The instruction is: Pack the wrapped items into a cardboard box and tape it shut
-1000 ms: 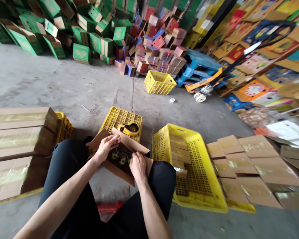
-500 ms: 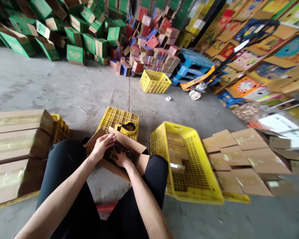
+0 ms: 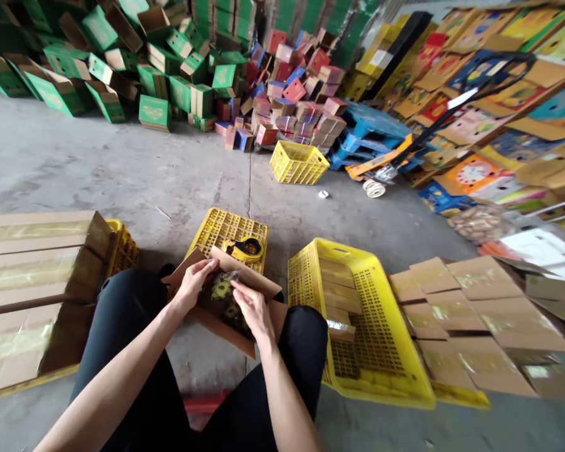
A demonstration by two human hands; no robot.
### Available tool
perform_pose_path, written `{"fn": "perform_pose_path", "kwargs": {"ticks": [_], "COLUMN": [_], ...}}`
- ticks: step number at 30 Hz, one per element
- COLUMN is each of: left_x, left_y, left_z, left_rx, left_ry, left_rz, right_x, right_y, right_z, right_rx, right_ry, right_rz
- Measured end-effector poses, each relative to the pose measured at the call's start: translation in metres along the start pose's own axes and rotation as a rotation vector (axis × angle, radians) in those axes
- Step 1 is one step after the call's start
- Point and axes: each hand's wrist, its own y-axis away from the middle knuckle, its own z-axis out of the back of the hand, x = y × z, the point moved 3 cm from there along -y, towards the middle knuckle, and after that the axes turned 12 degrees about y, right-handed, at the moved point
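Note:
An open cardboard box (image 3: 245, 271) rests across my knees with its flaps spread. Inside it lies a dark, partly clear plastic bag (image 3: 222, 290) with yellow-green shapes showing. My left hand (image 3: 196, 282) is at the box's left side, fingers drawn together near the bag's upper edge; what they pinch, if anything, is hidden. Over the right part of the bag, my right hand (image 3: 255, 309) has its thumb and fingers pinched at the film. Just beyond the box, a yellow tape dispenser (image 3: 245, 248) lies on an upturned yellow crate (image 3: 226, 223).
To the right stands a yellow crate (image 3: 381, 383) holding several small cartons (image 3: 339, 287). Taped cartons are stacked at far left (image 3: 28, 270) and right (image 3: 484, 301). Ahead are another yellow crate (image 3: 299, 164), a pallet jack (image 3: 381, 160), blue pallets (image 3: 365, 129) and heaped green boxes (image 3: 153, 112).
My right hand has risen out of the box and moved right, its fingers now pinched at the film. The bag's yellow-green shapes have come into view. My left hand has lowered slightly.

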Motion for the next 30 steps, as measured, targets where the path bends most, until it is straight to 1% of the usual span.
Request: {"fn": "perform_pose_path", "kwargs": {"ticks": [1,3,5,6,7,8,9,11,13,15,18,20,23,30], "left_x": [0.002,0.009,0.018,0.022,0.024,0.024,0.023,0.018,0.012,0.008,0.005,0.006,0.007,0.005], "left_y": [0.002,0.009,0.019,0.024,0.028,0.031,0.032,0.032,0.032,0.033,0.035,0.036,0.033,0.023], "left_z": [-0.002,-0.007,-0.016,-0.02,-0.024,-0.027,-0.028,-0.027,-0.024,-0.024,-0.024,-0.023,-0.022,-0.028], "left_rx": [0.022,0.088,0.193,0.247,0.291,0.323,0.332,0.297,0.267,0.272,0.263,0.226,0.199,0.166], "left_ry": [-0.012,0.002,0.065,0.104,0.144,0.18,0.208,0.231,0.214,0.179,0.156,0.153,0.121,0.118], "left_rz": [0.038,0.187,0.384,0.462,0.508,0.516,0.491,0.388,0.283,0.197,0.107,0.09,0.111,0.063], "right_x": [0.002,0.004,0.004,0.004,0.004,0.005,0.006,0.009,0.011,0.013,0.014,0.013,0.01,-0.01], "right_y": [0.005,0.012,0.017,0.018,0.019,0.019,0.02,0.022,0.023,0.022,0.015,0.008,-0.001,-0.013], "right_z": [0.007,0.017,0.023,0.024,0.025,0.026,0.027,0.031,0.036,0.04,0.047,0.05,0.054,0.06], "right_rx": [-0.036,-0.113,-0.169,-0.176,-0.17,-0.163,-0.155,-0.148,-0.142,-0.138,-0.149,-0.132,-0.129,-0.234], "right_ry": [-0.151,-0.361,-0.441,-0.45,-0.446,-0.439,-0.436,-0.45,-0.463,-0.453,-0.416,-0.375,-0.352,-0.3], "right_rz": [-0.003,-0.02,-0.034,-0.036,-0.034,-0.03,-0.026,-0.028,-0.061,-0.108,-0.14,-0.127,-0.111,-0.105]}}
